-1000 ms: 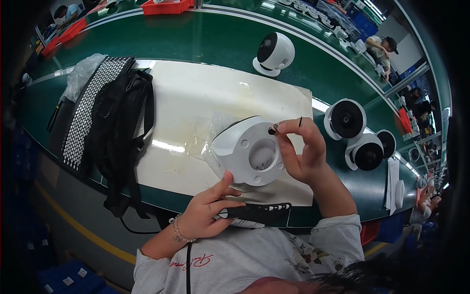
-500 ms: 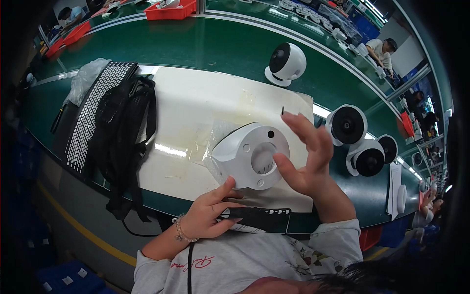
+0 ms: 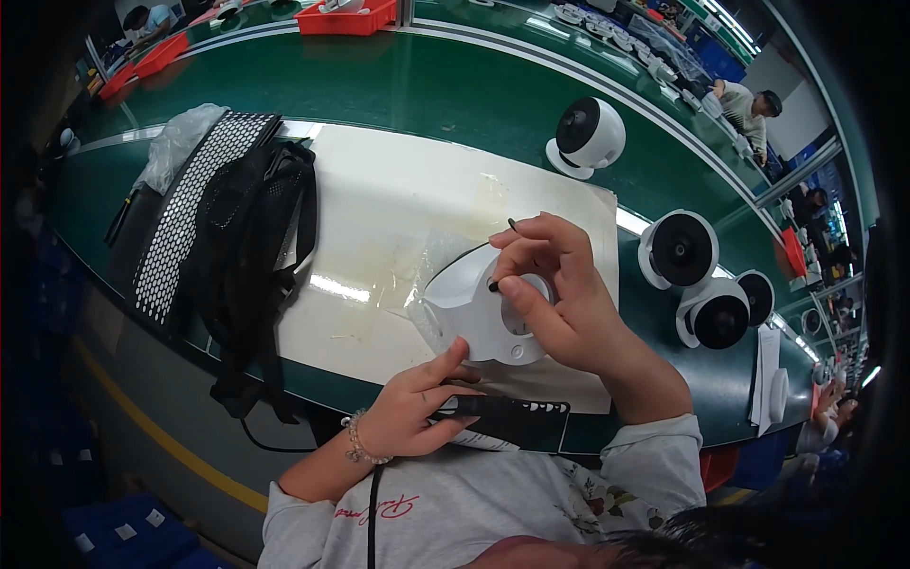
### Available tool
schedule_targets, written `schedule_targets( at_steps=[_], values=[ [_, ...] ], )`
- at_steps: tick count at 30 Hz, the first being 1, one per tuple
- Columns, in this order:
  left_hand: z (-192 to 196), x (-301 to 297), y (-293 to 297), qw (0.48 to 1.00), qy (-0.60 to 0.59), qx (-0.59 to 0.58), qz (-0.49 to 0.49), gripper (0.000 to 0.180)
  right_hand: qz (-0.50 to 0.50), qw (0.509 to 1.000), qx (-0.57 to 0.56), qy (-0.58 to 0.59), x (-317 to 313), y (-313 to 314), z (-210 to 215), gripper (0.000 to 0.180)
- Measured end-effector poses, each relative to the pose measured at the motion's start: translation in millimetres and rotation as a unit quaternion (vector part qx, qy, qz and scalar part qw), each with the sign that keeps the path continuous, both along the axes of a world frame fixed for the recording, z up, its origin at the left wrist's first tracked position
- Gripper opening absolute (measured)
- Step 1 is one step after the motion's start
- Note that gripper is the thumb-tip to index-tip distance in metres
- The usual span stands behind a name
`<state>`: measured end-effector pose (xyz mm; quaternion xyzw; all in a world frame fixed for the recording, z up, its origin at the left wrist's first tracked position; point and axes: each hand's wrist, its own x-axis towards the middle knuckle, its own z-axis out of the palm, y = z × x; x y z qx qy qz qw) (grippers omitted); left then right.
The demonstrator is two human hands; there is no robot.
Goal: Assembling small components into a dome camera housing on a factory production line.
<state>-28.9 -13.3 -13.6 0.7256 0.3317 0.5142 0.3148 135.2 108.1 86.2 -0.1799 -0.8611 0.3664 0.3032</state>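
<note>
A white round plastic housing (image 3: 469, 308) lies on a white mat (image 3: 398, 209) in front of me. My right hand (image 3: 555, 294) rests over the housing's middle, its fingers pinched on a thin black wire (image 3: 502, 256) that arcs over the part. My left hand (image 3: 412, 408) sits at the near edge of the housing, thumb touching its rim, fingers lying on a flat black perforated piece (image 3: 517, 417) at the table edge.
A black mesh bag (image 3: 242, 256) and a perforated panel (image 3: 185, 223) lie left of the mat. Three round white fan-like units (image 3: 588, 137) (image 3: 678, 248) (image 3: 716, 313) stand on the green table (image 3: 417, 85). Red trays (image 3: 346, 14) and other people sit farther along the line.
My right hand was spread open above the housing half a second ago; now it has come down onto the housing and pinched the black wire. The left hand stays in place.
</note>
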Motion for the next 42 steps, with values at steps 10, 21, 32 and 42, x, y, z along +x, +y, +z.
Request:
schedule_targets(
  at_steps=[10,21,32,42],
  values=[
    [1.4,-1.2,-1.2,1.000,0.006,-0.004,0.007,0.024,-0.092,0.958,0.246,-0.112,12.8,-29.1,16.7,0.042],
    [0.7,-1.1,-1.1,0.999,0.023,-0.019,-0.010,0.024,-0.097,0.993,-0.036,-0.052,33.0,-39.2,-14.9,0.010],
    [1.4,5.3,-1.8,1.000,-0.002,-0.015,0.022,0.019,-0.112,0.991,0.055,-0.039,39.0,-44.6,-23.4,0.008],
    [-0.3,0.9,-0.7,0.999,0.034,-0.001,0.003,0.018,-0.132,0.987,0.073,-0.062,37.1,-43.4,-25.0,0.008]
  ],
)
